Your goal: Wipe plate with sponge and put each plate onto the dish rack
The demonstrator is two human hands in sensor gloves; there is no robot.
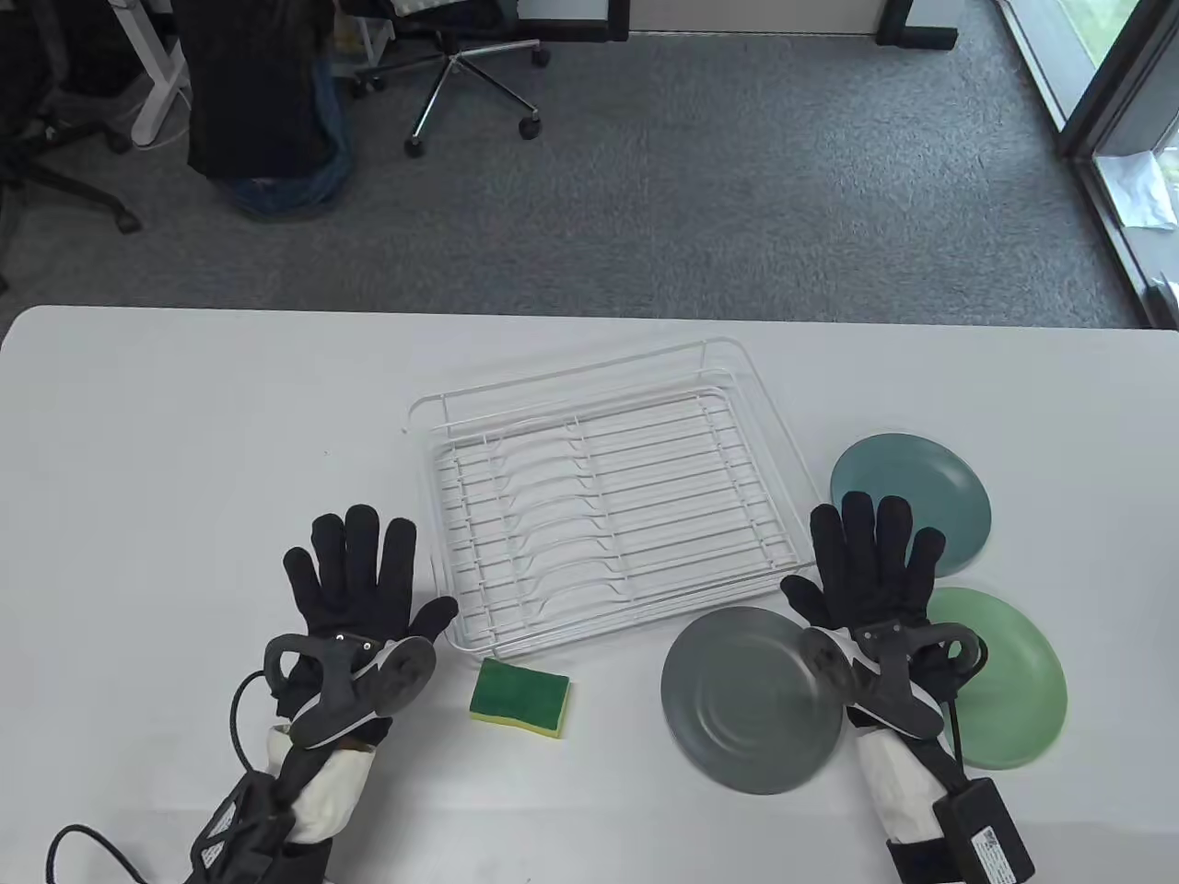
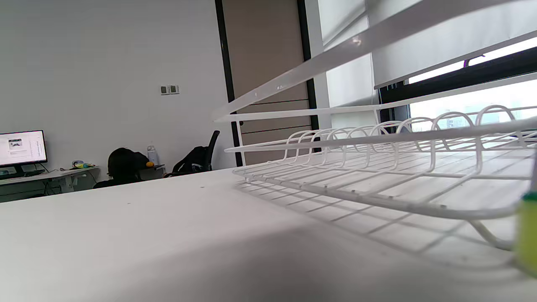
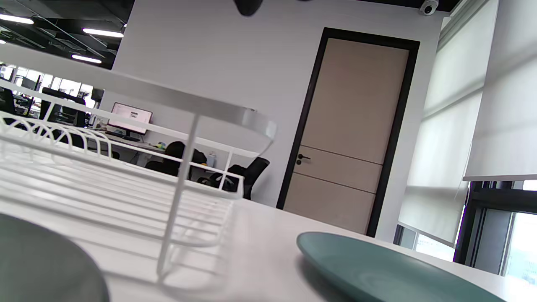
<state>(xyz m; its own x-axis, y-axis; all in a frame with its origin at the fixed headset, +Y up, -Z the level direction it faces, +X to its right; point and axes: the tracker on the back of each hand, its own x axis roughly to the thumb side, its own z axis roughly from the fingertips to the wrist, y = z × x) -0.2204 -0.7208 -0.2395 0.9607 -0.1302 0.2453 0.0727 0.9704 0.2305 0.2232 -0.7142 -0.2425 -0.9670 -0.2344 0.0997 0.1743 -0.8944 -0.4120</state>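
A white wire dish rack (image 1: 599, 497) sits mid-table with nothing in it; it also shows in the left wrist view (image 2: 377, 176) and the right wrist view (image 3: 126, 180). A green and yellow sponge (image 1: 519, 698) lies in front of the rack. Three plates lie flat at the right: a grey plate (image 1: 746, 714), a teal plate (image 1: 930, 479) and a light green plate (image 1: 1009, 686). My left hand (image 1: 355, 575) rests flat on the table left of the rack, fingers straight. My right hand (image 1: 870, 562) lies flat among the plates, fingers spread, holding nothing.
The white table (image 1: 184, 460) ends at a far edge with grey carpet beyond. An office chair (image 1: 461, 74) and a dark bag (image 1: 258, 101) stand on the floor behind. Cables trail from both wrists at the table's near edge.
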